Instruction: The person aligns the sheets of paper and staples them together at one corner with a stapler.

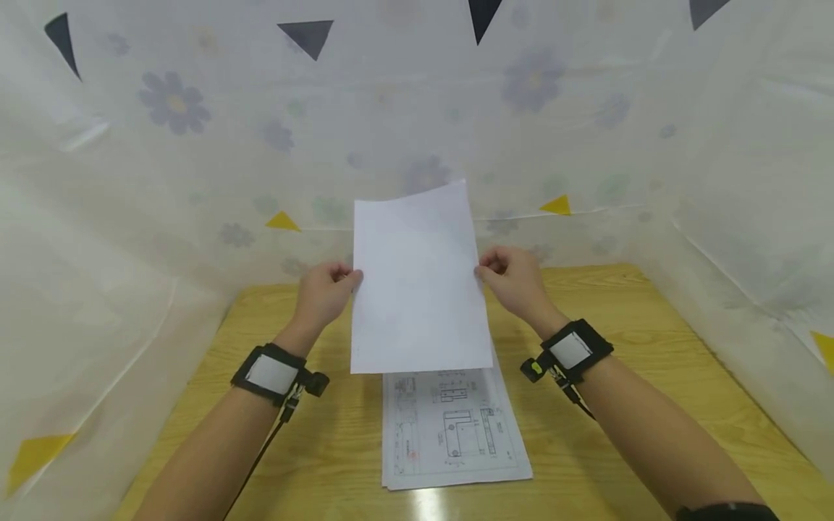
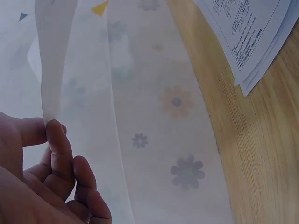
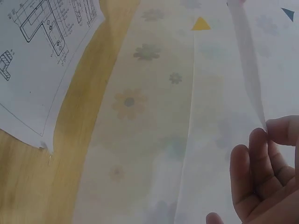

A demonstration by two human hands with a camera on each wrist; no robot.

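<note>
Both hands hold a blank sheet (image 1: 417, 282) upright above the desk (image 1: 651, 376). The left hand (image 1: 322, 293) pinches its left edge between thumb and fingers (image 2: 58, 144), and the right hand (image 1: 515, 278) pinches the right edge in the same way, fingers (image 3: 261, 154) curled. The sheet hangs between the hands, clear of the desk. Below the hands, nearer the person, a stack of drawings (image 1: 452, 427) lies flat on the desk.
</note>
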